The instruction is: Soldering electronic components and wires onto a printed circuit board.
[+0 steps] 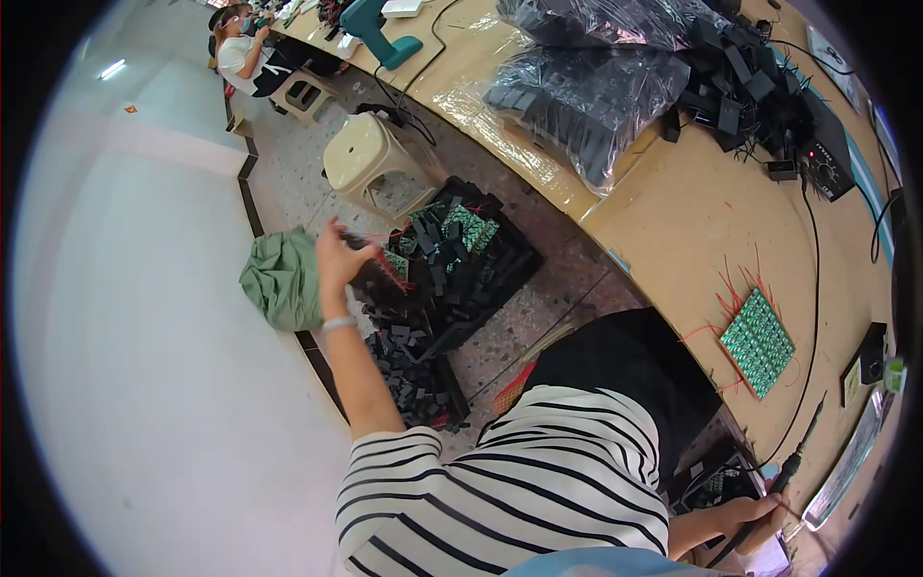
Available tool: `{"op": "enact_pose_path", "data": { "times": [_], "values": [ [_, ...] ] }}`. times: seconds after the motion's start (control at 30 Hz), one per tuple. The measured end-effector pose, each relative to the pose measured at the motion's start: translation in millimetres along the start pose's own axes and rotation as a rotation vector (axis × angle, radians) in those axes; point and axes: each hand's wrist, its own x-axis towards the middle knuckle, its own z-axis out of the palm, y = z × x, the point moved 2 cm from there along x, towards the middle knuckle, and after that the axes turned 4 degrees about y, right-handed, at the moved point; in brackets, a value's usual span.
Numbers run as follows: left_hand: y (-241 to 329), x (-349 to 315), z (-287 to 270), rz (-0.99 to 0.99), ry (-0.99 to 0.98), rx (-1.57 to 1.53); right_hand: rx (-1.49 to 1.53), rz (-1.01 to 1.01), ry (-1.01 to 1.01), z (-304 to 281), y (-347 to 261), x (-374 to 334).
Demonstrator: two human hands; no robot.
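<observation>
Left hand out over the crates, iron in the right

Left hand [338, 262]: arm stretched out over the floor, beside the crate [502, 293] of black boxes and green boards. Thumb and fingers curved and parted at a dark panel [377, 281] with a red edge. Blurred there; cannot tell whether they pinch it or only touch it.

Panel: above the crate's near side. Looks thin, probably light and fairly stiff; the red edge may be wiring. If so, best held by the rigid rims, clear of anything that could snag or tear.

Right hand [755, 524]: low, at the bench edge. Fingers closed round the handle of the iron [790, 469], tip pointing up and away. Light, by the look of it, with a cord that may tug. Handle is the only sensible hold; the tip could be hot.

Board [758, 344]: flat on the bench [663, 226], well apart from the left hand, a little beyond the iron's tip. Red wires fan from its edges. Likely light and rigid, the wire joints its fragile part; opposite bare edges look the safest grip.

Also about: bagged black parts [596, 91] farther along the bench, a stool [361, 154] behind the crate.
</observation>
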Motion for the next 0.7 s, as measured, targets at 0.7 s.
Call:
{"op": "enact_pose_path", "data": {
  "times": [0.7],
  "values": [
    [62,-7,151,0.208,0.303,0.143,0.039,0.013,-0.201,4,-26,14]
  ]
}}
